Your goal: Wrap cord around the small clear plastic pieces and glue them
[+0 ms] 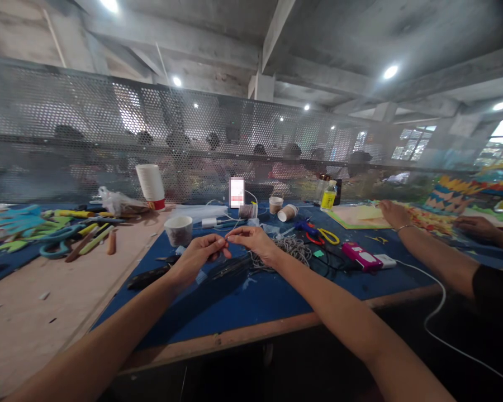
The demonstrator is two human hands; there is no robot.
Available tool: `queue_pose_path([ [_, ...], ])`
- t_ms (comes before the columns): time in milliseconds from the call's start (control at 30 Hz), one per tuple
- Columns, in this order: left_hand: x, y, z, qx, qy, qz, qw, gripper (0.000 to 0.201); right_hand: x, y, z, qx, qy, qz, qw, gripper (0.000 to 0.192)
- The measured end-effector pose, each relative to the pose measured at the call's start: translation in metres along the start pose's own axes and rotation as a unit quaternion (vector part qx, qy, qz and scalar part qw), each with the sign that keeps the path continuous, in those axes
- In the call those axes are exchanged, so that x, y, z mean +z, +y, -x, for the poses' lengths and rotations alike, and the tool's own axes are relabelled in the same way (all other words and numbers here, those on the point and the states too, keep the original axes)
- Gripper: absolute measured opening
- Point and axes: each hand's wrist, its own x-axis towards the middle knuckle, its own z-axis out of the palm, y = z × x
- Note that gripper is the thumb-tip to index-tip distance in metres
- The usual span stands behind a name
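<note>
My left hand (200, 254) and my right hand (254, 241) meet above the blue mat (218, 315), fingertips almost touching. Thumb and finger of each are pinched together. Whatever lies between them is too small to make out. Under and beside my right wrist is a tangled heap of grey cord (293, 251). A paper cup (179, 230) stands just behind my left hand. Below that hand lies a dark-handled tool (148, 277), partly hidden by my forearm. A white charger plug (209, 222) rests behind my fingers.
Left are blue-handled scissors (56, 243), several tools and a stack of paper cups (150, 187). A lit phone (237, 192) stands at the back. Scissors with yellow handles (329, 235), a magenta power bank (361, 257) and a yellow-labelled bottle (329, 196) lie right, near another person's hand (394, 214).
</note>
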Motion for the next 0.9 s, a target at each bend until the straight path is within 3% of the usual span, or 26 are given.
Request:
queue_pose_path([
  [200, 0.003, 0.0025, 0.0013, -0.015, -0.016, 0.028, 0.999, 0.029, 0.0016, -0.0014, 0.0001, -0.014, 0.023, 0.012, 1.0, 0.03],
  [433, 0.0021, 0.0007, -0.0029, 0.056, 0.062, -0.056, 0.995, 0.028, -0.0012, 0.005, -0.0037, -0.03, 0.066, 0.013, 0.997, 0.028],
  [800, 0.0043, 0.0057, 0.0018, 0.032, 0.009, -0.016, 0.999, 0.03, -0.0001, 0.001, -0.0014, -0.04, 0.085, 0.036, 0.995, 0.033],
  [900, 0.0046, 0.0054, 0.0007, 0.029, 0.043, -0.023, 0.998, 0.029, 0.0001, -0.0007, -0.0006, -0.04, 0.1, 0.069, 0.992, 0.032],
])
